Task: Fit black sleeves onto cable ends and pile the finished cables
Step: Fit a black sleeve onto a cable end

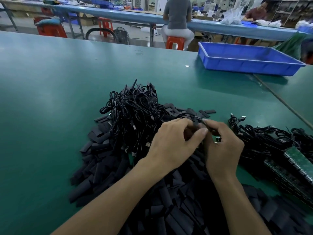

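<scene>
Left hand (171, 143) pinching a black sleeve (195, 123), right hand (223, 148) pinching the cable end (200, 119), fingertips meeting

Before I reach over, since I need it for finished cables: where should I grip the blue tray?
Probably take the blue tray by its near long rim, from the front, fingers under the lip: it lies flat, that side faces you, and the rim juts over the wall.

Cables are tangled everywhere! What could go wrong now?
The cable pinched between the left hand and right hand may snag on the tangled cable pile behind it. A dropped sleeve would be hard to find among the loose sleeves underneath.
</scene>
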A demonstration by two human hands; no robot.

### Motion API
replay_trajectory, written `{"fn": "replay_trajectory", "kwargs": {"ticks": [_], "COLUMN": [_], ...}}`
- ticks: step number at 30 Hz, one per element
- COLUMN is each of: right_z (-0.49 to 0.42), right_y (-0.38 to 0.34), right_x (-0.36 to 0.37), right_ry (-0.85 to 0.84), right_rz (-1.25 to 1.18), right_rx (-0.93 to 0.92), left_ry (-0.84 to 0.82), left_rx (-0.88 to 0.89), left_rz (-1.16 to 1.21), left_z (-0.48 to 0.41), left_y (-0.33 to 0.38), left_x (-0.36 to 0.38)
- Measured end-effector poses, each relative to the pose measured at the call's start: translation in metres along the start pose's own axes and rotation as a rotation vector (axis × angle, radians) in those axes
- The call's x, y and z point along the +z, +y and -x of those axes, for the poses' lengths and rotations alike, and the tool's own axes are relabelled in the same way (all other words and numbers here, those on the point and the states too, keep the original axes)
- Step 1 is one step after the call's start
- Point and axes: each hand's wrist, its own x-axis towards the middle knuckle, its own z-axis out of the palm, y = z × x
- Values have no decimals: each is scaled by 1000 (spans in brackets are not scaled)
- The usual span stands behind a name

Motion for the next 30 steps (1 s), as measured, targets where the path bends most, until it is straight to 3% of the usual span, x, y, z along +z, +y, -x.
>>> {"fn": "replay_trajectory", "kwargs": {"ticks": [5, 12, 21, 30], "right_z": [0, -4, -4, -7], "right_y": [-4, 0, 3, -1], "right_x": [6, 3, 4, 0], "right_ry": [-171, -184, -367, -365], "right_rz": [-73, -295, -420, -698], "right_rx": [-43, 240, 346, 534], "left_ry": [-2, -168, -107, -168], "left_rx": [-133, -184, -228, -249], "left_rz": [217, 517, 732, 880], "left_z": [-7, -3, -1, -2], "left_y": [-6, -21, -27, -26], "left_x": [0, 0, 2, 1]}}
